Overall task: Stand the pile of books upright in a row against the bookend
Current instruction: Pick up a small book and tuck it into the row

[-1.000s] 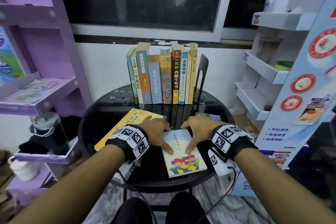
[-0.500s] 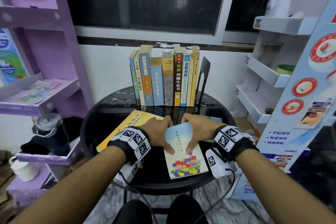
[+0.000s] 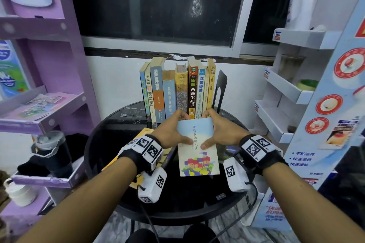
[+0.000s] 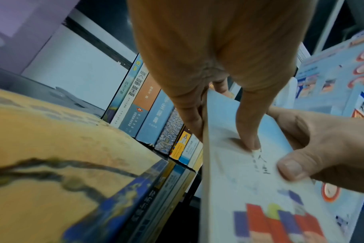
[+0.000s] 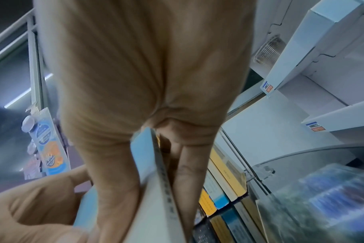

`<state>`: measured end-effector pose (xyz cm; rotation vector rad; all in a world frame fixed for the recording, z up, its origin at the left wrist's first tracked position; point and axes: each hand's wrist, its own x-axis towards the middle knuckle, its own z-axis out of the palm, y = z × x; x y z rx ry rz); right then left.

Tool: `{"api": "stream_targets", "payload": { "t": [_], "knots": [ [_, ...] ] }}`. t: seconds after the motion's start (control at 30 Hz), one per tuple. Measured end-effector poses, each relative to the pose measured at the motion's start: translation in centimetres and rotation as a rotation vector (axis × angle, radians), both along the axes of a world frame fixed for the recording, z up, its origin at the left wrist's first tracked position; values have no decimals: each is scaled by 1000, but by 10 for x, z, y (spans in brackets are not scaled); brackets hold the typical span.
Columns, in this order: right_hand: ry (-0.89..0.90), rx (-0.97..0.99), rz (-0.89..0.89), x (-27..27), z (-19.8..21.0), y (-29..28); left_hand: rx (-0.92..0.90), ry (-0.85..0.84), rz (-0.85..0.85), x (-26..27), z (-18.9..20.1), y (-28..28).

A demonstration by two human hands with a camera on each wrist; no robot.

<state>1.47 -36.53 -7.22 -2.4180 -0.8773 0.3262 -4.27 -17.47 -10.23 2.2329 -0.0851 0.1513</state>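
Both hands hold a light blue book (image 3: 198,146) with a colourful town on its cover, lifted off the black round table (image 3: 197,203) and tilted. My left hand (image 3: 171,134) grips its left edge, thumb on the cover (image 4: 247,128). My right hand (image 3: 219,132) grips its right edge, which the right wrist view shows between thumb and fingers (image 5: 183,172). Just beyond, a row of upright books (image 3: 177,89) leans against the black bookend (image 3: 220,89) at its right end. A yellow-covered pile of books (image 4: 52,148) lies flat at my left wrist.
Another book (image 3: 229,152) with a dark blue-green cover lies flat on the table under my right wrist. A purple shelf unit (image 3: 49,104) stands to the left, with a dark flask (image 3: 53,154) on it. White display shelves (image 3: 286,94) stand to the right.
The light blue book lay flat under my thumbs. Both hands have closed on its edges, lifted it and carried it forward toward the upright row.
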Motion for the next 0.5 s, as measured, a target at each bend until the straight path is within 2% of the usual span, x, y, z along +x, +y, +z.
{"api": "stream_targets", "payload": {
  "t": [0.1, 0.27, 0.5],
  "knots": [
    [-2, 84, -17, 6, 11, -1, -167, -16, 13, 10, 6, 1],
    [104, 259, -43, 15, 25, -3, -534, -66, 45, 27, 17, -4],
    [207, 416, -80, 24, 39, -14, -618, -86, -9, 54, 31, -18]
  ]
}}
